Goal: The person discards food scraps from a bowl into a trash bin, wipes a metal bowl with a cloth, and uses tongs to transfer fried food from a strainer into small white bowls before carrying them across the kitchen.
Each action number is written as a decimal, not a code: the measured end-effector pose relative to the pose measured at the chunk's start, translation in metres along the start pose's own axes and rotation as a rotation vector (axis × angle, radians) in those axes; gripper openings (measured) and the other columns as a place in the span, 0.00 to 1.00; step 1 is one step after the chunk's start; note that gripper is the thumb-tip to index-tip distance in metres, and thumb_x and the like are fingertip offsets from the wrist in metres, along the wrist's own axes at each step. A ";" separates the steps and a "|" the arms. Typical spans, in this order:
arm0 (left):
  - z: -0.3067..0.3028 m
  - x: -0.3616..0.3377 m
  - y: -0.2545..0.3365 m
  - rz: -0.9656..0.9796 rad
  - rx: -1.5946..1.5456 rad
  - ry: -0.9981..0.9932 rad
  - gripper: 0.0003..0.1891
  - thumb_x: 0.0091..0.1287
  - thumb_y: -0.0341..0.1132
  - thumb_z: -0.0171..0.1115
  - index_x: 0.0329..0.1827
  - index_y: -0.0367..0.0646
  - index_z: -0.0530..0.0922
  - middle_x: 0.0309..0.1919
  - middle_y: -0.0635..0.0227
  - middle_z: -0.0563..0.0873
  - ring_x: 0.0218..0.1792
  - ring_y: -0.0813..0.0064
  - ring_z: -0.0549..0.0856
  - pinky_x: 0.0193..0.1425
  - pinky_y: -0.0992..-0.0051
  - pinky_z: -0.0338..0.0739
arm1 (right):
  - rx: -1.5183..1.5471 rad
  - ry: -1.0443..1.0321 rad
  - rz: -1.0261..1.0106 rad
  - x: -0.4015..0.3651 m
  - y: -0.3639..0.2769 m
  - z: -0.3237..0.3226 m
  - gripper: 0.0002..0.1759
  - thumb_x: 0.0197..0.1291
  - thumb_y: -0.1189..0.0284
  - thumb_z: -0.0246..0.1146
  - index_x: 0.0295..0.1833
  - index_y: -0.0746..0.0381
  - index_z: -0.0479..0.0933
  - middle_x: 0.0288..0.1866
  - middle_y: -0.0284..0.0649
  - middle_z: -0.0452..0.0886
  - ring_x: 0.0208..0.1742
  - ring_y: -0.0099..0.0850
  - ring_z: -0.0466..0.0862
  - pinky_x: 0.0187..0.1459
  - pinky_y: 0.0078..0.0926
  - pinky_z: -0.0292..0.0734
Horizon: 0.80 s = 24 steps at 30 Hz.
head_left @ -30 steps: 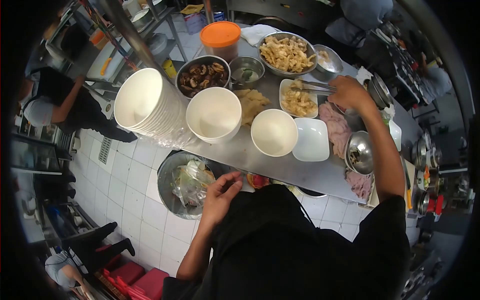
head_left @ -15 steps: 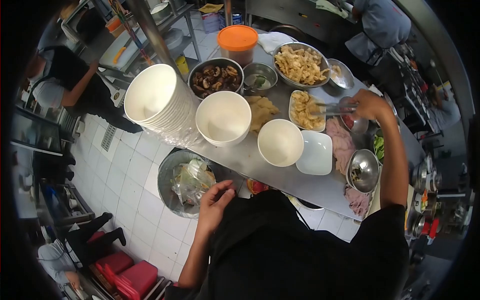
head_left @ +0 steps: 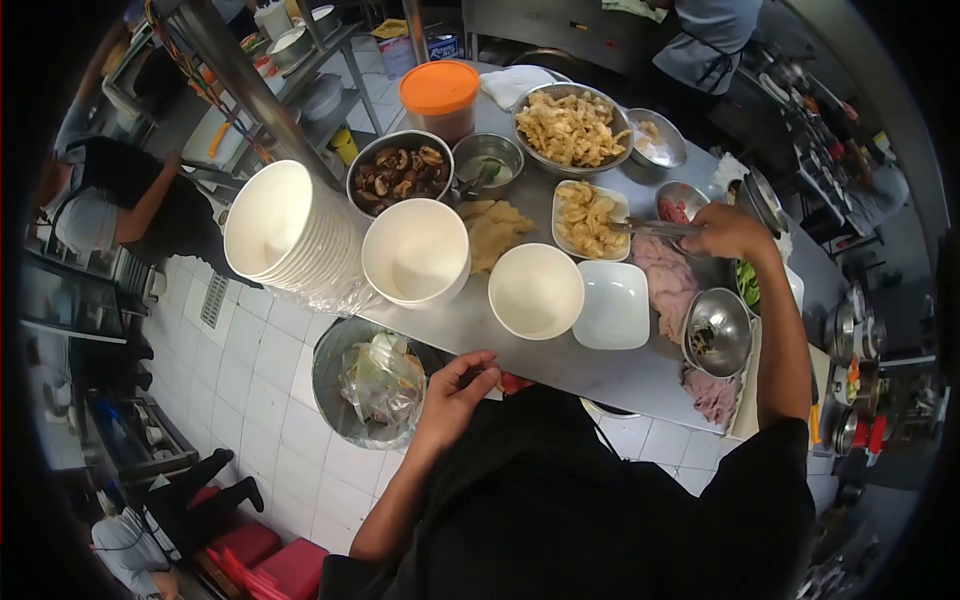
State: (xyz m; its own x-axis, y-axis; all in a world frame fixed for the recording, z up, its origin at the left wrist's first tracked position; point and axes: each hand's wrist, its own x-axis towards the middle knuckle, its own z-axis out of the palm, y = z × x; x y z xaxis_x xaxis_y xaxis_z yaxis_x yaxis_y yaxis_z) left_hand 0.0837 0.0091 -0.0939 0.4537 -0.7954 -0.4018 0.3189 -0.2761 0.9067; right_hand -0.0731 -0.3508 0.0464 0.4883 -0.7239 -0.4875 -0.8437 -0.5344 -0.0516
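My right hand (head_left: pixel 733 233) is closed around metal tongs (head_left: pixel 655 228). Their tips touch fried, battered-looking pieces (head_left: pixel 588 220) in a square white dish (head_left: pixel 563 240). My left hand (head_left: pixel 458 400) hangs by the table's front edge with loosely bent fingers, thumb apart, holding nothing. In front of it stand a white paper bowl (head_left: pixel 536 292) and a nested pair of larger paper bowls (head_left: pixel 416 250). Beside them sits a second square white dish (head_left: pixel 611 305) with nothing in it. Thin pink raw-looking meat (head_left: pixel 665 280) lies right of the dishes.
A tall stack of paper tubs (head_left: pixel 275 225) stands at the left. Behind are a pot of mushrooms (head_left: pixel 401 173), an orange-lidded tub (head_left: pixel 440 90) and a big bowl of fried pieces (head_left: pixel 570 125). A steel bowl (head_left: pixel 718 330) sits right; a lined bin (head_left: pixel 370 385) stands below. Co-workers stand around.
The view has shifted a little. My right hand has lowered slightly, with the tong tips still at the fried pieces. My left hand has moved up and right, its fingers more bent.
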 end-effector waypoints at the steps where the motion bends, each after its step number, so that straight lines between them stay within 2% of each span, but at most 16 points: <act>1: 0.001 0.001 0.001 0.005 -0.001 0.001 0.16 0.66 0.32 0.60 0.55 0.35 0.75 0.44 0.66 0.83 0.43 0.80 0.80 0.50 0.78 0.75 | -0.002 0.004 -0.002 0.002 0.007 0.000 0.27 0.43 0.58 0.69 0.45 0.67 0.81 0.47 0.51 0.80 0.46 0.41 0.81 0.48 0.31 0.73; 3: 0.002 0.001 0.000 -0.010 -0.061 0.025 0.16 0.66 0.32 0.61 0.53 0.34 0.76 0.41 0.68 0.83 0.43 0.81 0.79 0.51 0.80 0.73 | -0.020 0.100 -0.188 0.004 0.021 0.003 0.25 0.45 0.58 0.69 0.43 0.67 0.81 0.42 0.51 0.81 0.45 0.41 0.81 0.47 0.32 0.73; 4: 0.001 0.000 -0.001 -0.010 -0.064 0.032 0.16 0.66 0.32 0.61 0.53 0.34 0.76 0.41 0.68 0.83 0.43 0.81 0.79 0.51 0.80 0.73 | -0.023 0.098 -0.194 0.001 0.022 0.001 0.25 0.45 0.58 0.69 0.43 0.67 0.81 0.42 0.51 0.81 0.45 0.41 0.81 0.47 0.32 0.73; 6: 0.001 0.000 -0.002 -0.022 -0.058 0.033 0.16 0.66 0.33 0.61 0.53 0.35 0.76 0.40 0.68 0.83 0.42 0.81 0.79 0.50 0.80 0.73 | 0.057 0.313 -0.191 -0.005 0.020 -0.011 0.24 0.46 0.57 0.68 0.40 0.68 0.82 0.37 0.51 0.82 0.43 0.41 0.82 0.45 0.33 0.73; 7: 0.001 -0.001 -0.003 -0.022 -0.057 0.040 0.16 0.66 0.33 0.61 0.53 0.35 0.76 0.40 0.68 0.83 0.42 0.81 0.79 0.50 0.80 0.73 | 0.058 0.311 -0.198 0.007 0.022 -0.012 0.24 0.46 0.57 0.68 0.40 0.68 0.82 0.37 0.51 0.82 0.43 0.41 0.82 0.45 0.33 0.73; 9: 0.003 -0.001 -0.005 -0.020 -0.041 0.023 0.16 0.66 0.33 0.61 0.54 0.35 0.76 0.40 0.68 0.83 0.42 0.81 0.79 0.50 0.80 0.73 | 0.008 0.493 -0.268 0.049 0.028 -0.023 0.23 0.47 0.58 0.67 0.40 0.68 0.82 0.35 0.51 0.82 0.40 0.40 0.82 0.44 0.34 0.74; 11: 0.005 -0.002 -0.005 -0.007 -0.033 0.024 0.16 0.66 0.33 0.61 0.54 0.35 0.76 0.40 0.68 0.83 0.42 0.81 0.79 0.50 0.80 0.73 | -0.007 0.334 -0.215 0.078 0.001 -0.047 0.21 0.46 0.61 0.68 0.36 0.70 0.81 0.28 0.50 0.82 0.30 0.37 0.82 0.37 0.35 0.75; 13: 0.004 -0.003 -0.004 0.007 -0.027 0.030 0.16 0.66 0.33 0.61 0.54 0.35 0.76 0.40 0.69 0.83 0.42 0.82 0.79 0.50 0.80 0.73 | 0.028 0.291 -0.035 0.100 -0.025 -0.061 0.19 0.44 0.63 0.68 0.31 0.71 0.81 0.22 0.49 0.80 0.22 0.35 0.80 0.29 0.34 0.75; 17: -0.001 -0.008 -0.009 0.004 -0.074 0.091 0.15 0.66 0.32 0.61 0.53 0.36 0.77 0.40 0.69 0.83 0.42 0.82 0.79 0.50 0.80 0.72 | 0.091 0.284 -0.033 0.160 -0.035 -0.046 0.18 0.42 0.64 0.68 0.26 0.71 0.80 0.19 0.48 0.79 0.18 0.33 0.79 0.25 0.32 0.74; 19: -0.007 -0.014 -0.012 0.009 -0.100 0.112 0.15 0.66 0.32 0.61 0.53 0.36 0.77 0.41 0.69 0.83 0.43 0.82 0.79 0.50 0.80 0.72 | 0.074 0.275 -0.015 0.181 -0.028 -0.028 0.19 0.43 0.62 0.68 0.27 0.71 0.80 0.22 0.46 0.81 0.21 0.35 0.81 0.29 0.32 0.77; 21: -0.012 -0.019 -0.014 -0.014 -0.139 0.161 0.14 0.66 0.31 0.61 0.53 0.36 0.77 0.42 0.69 0.82 0.44 0.81 0.78 0.51 0.81 0.72 | 0.059 0.343 -0.092 0.190 -0.010 -0.018 0.20 0.43 0.63 0.69 0.26 0.72 0.80 0.21 0.47 0.80 0.20 0.34 0.81 0.28 0.34 0.75; 23: -0.018 -0.021 -0.020 -0.009 -0.141 0.170 0.14 0.66 0.31 0.61 0.52 0.36 0.77 0.42 0.69 0.82 0.44 0.81 0.78 0.51 0.80 0.72 | 0.006 0.518 -0.103 0.190 0.005 -0.012 0.21 0.43 0.62 0.70 0.28 0.72 0.80 0.21 0.48 0.80 0.21 0.35 0.81 0.28 0.34 0.76; 24: -0.020 -0.021 -0.023 -0.001 -0.131 0.169 0.14 0.66 0.31 0.61 0.52 0.36 0.77 0.42 0.69 0.82 0.44 0.81 0.78 0.51 0.80 0.72 | 0.006 0.473 -0.093 0.179 0.005 -0.016 0.20 0.47 0.61 0.67 0.27 0.71 0.80 0.19 0.49 0.79 0.20 0.35 0.80 0.28 0.35 0.75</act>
State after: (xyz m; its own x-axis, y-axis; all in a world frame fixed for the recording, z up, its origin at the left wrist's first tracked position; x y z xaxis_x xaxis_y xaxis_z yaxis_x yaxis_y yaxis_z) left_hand 0.0835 0.0427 -0.1094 0.5827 -0.6903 -0.4289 0.4202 -0.1959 0.8861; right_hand 0.0134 -0.4901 -0.0273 0.6087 -0.7928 -0.0302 -0.7920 -0.6050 -0.0819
